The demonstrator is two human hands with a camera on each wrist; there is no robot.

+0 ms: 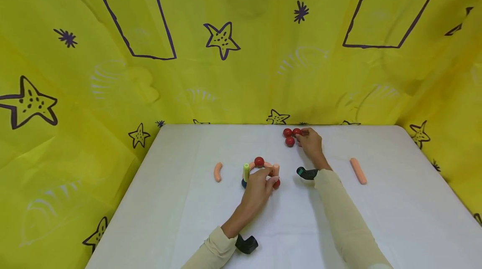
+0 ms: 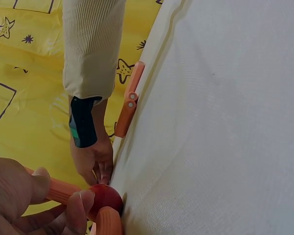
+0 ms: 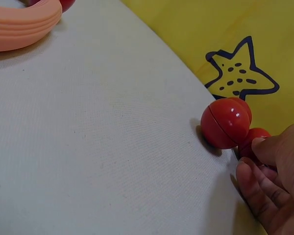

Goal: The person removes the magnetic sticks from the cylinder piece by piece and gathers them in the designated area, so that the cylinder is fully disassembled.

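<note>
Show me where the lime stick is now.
In the head view, the lime stick stands upright below the centre, at the upper left of the left hand, with a dark blue piece at its foot.

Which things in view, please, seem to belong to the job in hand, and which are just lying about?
Seemingly in the job:
upright pink stick, held by the left hand
green stick standing near it
red ball pinched by the right hand
two red balls beside that

Apparently lying about, untouched:
curved pink piece, left
straight pink stick, right
</note>
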